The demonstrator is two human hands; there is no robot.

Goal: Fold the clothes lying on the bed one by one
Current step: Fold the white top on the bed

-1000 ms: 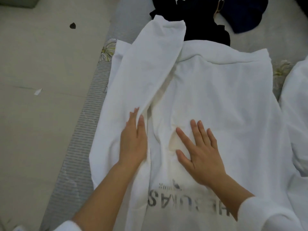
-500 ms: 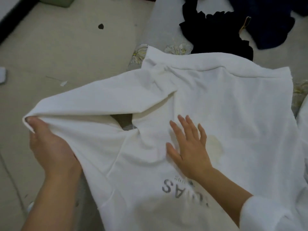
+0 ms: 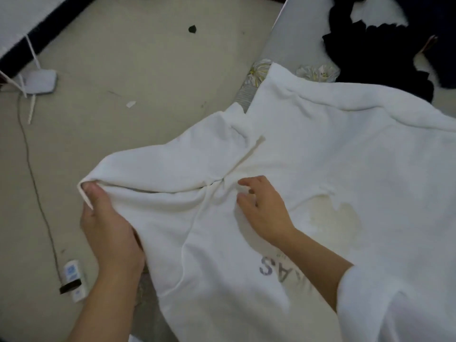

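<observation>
Here, the white sweatshirt lies spread across the bed, filling the centre and right of the frame. Its sleeve is stretched toward the left over the floor. The left hand grips the sleeve's end, thumb on top. The right hand sits on the fabric at centre with bent fingers; I cannot tell whether it pinches cloth. Dark clothes lie at upper right.
</observation>
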